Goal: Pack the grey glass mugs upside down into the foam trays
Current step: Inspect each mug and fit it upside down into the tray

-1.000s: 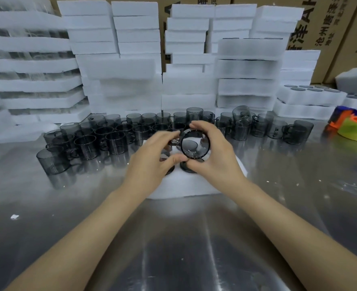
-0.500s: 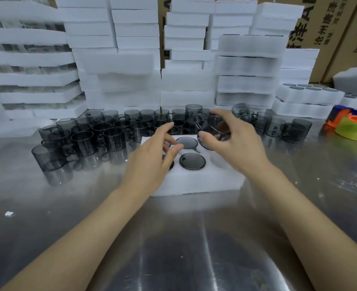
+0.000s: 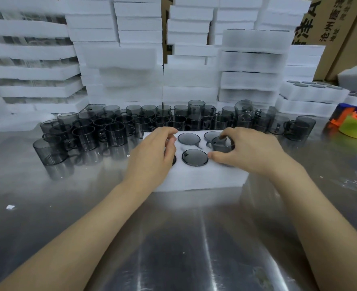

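Right hand [image 3: 246, 153] grips mug [image 3: 222, 145] at right end of foam tray [image 3: 194, 180]; left hand [image 3: 152, 156] curled, hold unclear. Likely slick, fragile: grasp sidewall.

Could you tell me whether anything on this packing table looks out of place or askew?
In the back row, an upright mug and a tilted mug perch on top of the others; the tilted one could slip. A foam scrap lies loose on the steel table. Nothing looks broken.
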Motion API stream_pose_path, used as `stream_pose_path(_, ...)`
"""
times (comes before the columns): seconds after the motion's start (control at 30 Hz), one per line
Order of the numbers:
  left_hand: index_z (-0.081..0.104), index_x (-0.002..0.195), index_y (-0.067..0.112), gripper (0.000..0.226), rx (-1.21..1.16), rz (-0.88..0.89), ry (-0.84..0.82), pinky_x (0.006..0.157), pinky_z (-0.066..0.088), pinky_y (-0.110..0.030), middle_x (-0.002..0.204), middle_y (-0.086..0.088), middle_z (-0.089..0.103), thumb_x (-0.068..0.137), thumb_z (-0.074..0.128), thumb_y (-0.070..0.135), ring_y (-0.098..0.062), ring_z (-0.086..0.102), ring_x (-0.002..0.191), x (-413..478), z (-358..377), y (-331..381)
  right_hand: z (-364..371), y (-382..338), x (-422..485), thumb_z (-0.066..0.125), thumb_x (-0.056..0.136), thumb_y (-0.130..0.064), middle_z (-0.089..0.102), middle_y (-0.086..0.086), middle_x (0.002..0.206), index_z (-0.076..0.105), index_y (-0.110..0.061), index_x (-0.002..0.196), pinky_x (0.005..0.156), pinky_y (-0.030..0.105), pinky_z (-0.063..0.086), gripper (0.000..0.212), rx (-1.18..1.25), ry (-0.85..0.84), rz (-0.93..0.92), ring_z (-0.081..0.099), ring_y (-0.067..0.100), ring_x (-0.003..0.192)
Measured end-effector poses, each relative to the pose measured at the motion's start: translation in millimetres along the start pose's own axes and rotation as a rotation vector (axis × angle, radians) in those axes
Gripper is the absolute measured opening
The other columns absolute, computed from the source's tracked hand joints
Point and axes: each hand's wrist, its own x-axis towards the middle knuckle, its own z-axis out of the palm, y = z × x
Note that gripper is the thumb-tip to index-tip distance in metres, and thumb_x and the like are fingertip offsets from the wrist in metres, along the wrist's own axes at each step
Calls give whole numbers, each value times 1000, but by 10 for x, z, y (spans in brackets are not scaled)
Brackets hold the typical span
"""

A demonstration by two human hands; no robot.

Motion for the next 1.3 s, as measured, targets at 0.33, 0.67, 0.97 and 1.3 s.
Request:
stream_pose_path(0.33, 63, 103, 21, 20, 24, 27, 7, 72, 49, -39, 103, 12, 60, 98, 44, 17, -14, 57, 86, 0, -32, 45, 112, -81, -3, 31, 92, -63, 37, -13, 149, 37, -37, 142, 109, 43, 33, 57, 156, -93, -143, 29, 13, 141)
stream_pose_path(0.67, 65, 100, 16, 20, -9, 40, 26, 75, 50, -40, 102, 9, 60, 96, 46, 11, -15, 57, 85, 11, -18, 38, 162, -32, -31, 7, 80, -73, -6, -21, 158, 5, -37, 152, 121, 43, 2, 80, 316, -213, -126, -7, 3, 146)
stream_pose_path(0.97, 63, 107, 19, 26, -506, -597, 253, 92, 46, -23, 103, 8, 62, 92, 45, 6, -15, 59, 103, 190, -122, -188, 250, -108, 66, 11, 103, -47, -7, -19, 159, 1, -40, 151, 120, 44, 5, 50, 206, -192, -127, -9, 11, 148)
stream_pose_path(1.3, 56, 86, 11, 32, -281, -810, -233, 71, 35, -33, 85, -7, 56, 88, 49, 42, -22, 52, 77, 198, -181, -292, 348, -51, 171, 17, 104, -43, -15, -3, 161, -4, -30, 153, 114, 27, -8, 55, 453, -177, -35, -18, 10, 145)
